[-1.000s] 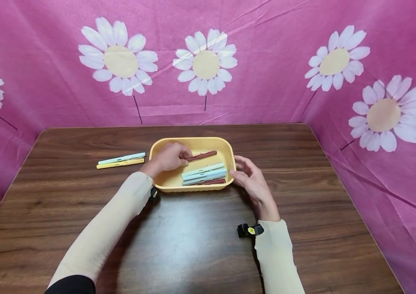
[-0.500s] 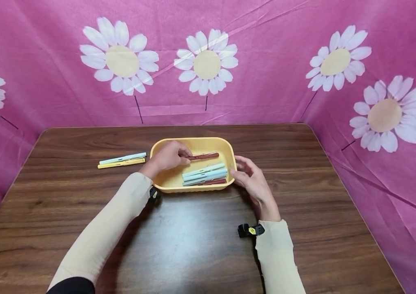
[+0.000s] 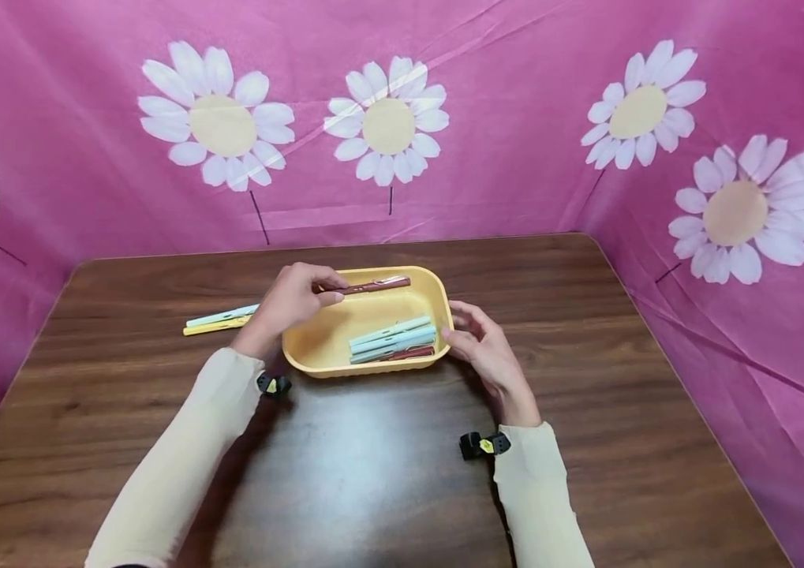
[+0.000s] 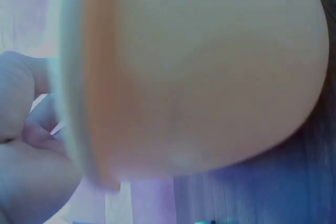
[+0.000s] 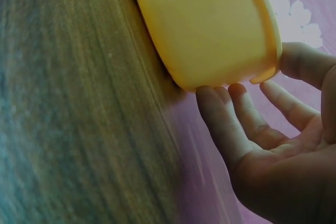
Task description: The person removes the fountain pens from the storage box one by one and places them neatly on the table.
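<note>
My left hand (image 3: 291, 300) pinches one end of a dark red pen (image 3: 379, 285) between thumb and fingers. The pen points right across the back part of a yellow plastic bin (image 3: 323, 339), its silver clip showing. Inside the bin, several pale mint and light blue pens (image 3: 390, 338) lie side by side, with another dark red pen (image 3: 412, 353) along the front wall. My right hand (image 3: 490, 355) holds the bin's right end, thumb at the rim and fingertips against the outer wall (image 5: 210, 40). In the left wrist view, the bin's blurred side (image 4: 210, 87) hides most fingertips.
Left of the bin, a light blue pen (image 3: 220, 315) and a yellow pen (image 3: 213, 326) lie together on the dark wooden table (image 3: 373, 473), partly behind my left hand. A pink cloth with daisies (image 3: 515, 158) rises behind the table and along its sides.
My left hand has lifted the dark red pen and moved it back and left, from inside the bin to near its back rim. The right hand stays at the bin's end.
</note>
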`<action>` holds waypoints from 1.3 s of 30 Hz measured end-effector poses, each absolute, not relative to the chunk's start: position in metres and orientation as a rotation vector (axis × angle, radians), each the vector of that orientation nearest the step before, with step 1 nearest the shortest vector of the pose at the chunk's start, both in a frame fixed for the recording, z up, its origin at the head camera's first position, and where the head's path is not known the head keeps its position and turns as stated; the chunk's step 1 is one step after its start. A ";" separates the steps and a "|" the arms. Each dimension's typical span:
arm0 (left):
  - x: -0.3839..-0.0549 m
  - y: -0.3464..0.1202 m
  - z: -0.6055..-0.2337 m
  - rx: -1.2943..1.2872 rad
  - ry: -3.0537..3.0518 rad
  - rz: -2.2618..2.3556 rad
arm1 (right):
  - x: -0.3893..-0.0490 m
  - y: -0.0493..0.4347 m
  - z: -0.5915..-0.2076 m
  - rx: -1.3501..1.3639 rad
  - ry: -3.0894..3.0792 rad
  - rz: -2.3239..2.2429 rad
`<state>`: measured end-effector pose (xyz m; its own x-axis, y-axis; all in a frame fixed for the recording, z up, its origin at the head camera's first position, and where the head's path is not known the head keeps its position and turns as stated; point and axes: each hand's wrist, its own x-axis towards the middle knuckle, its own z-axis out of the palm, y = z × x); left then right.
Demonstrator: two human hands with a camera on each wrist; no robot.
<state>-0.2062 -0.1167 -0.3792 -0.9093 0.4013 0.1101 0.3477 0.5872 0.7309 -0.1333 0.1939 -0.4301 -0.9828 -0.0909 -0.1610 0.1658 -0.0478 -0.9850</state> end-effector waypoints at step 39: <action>-0.157 -0.207 -0.385 0.390 2.942 1.488 | -0.130 0.195 -0.429 0.112 2.052 -2.142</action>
